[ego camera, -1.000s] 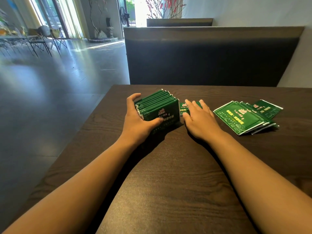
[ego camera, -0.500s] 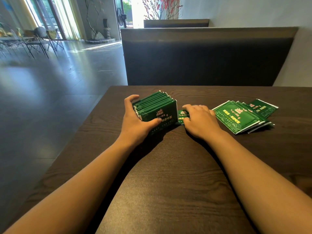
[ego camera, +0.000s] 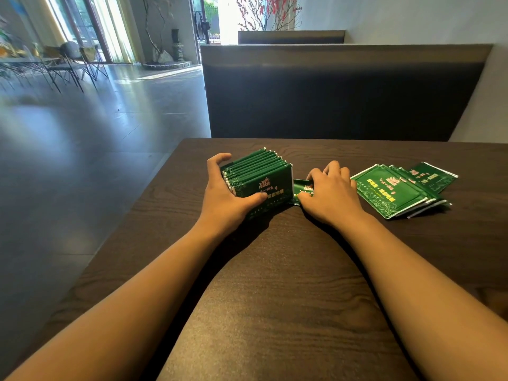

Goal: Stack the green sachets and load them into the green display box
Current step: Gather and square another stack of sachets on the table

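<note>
While the left hand (ego camera: 228, 199) grips the green display box (ego camera: 261, 185) on the dark table (ego camera: 275, 298), thumb pressed on its printed front and fingers curled round the far left end, the box holds a row of green sachets (ego camera: 254, 165) standing on edge. Just right of the box, the right hand (ego camera: 330, 193) lies curled over a single flat sachet (ego camera: 301, 188), fingertips pinching at its edge; whether it has cleared the table cannot be told. A fanned pile of loose sachets (ego camera: 395, 191) lies to the right of that hand, overlapping and not squared.

Assessment: loading is partly done. Risks noted:
- the thin sachet may slip from a fingertip pinch, being flat against the wood
- the row appears tightly packed; forcing another in could buckle it or tip the box if the left hand's hold slackens
- the fanned pile, if gathered unsquared, may catch on the box rim
</note>
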